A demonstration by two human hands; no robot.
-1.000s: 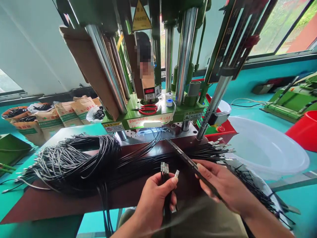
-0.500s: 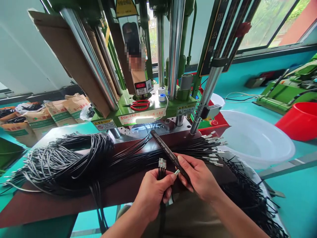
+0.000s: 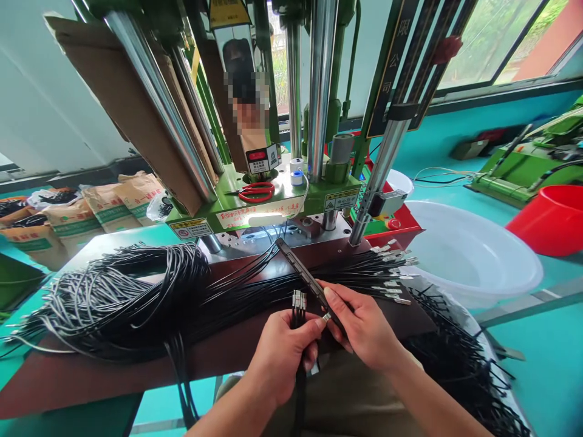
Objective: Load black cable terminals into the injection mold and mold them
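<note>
My left hand is closed around several black cables whose silvery connector ends stick up above the fingers. One more connector is pinched between its thumb and forefinger, against the edge of a dark slotted metal bar. My right hand grips that bar near its lower end; the bar slants up to the left. Behind the hands, a bundle of black cables lies along the brown board, with connector ends at the right and a looped coil at the left.
Straight ahead stands a green press with steel columns; red-handled scissors lie on its plate. A white tub and a red bucket are at the right. A pile of black trimmings sits at lower right.
My right hand has brought the bar left and toward my left hand, so the pinched connector now meets its edge. The view has shifted slightly to the right.
</note>
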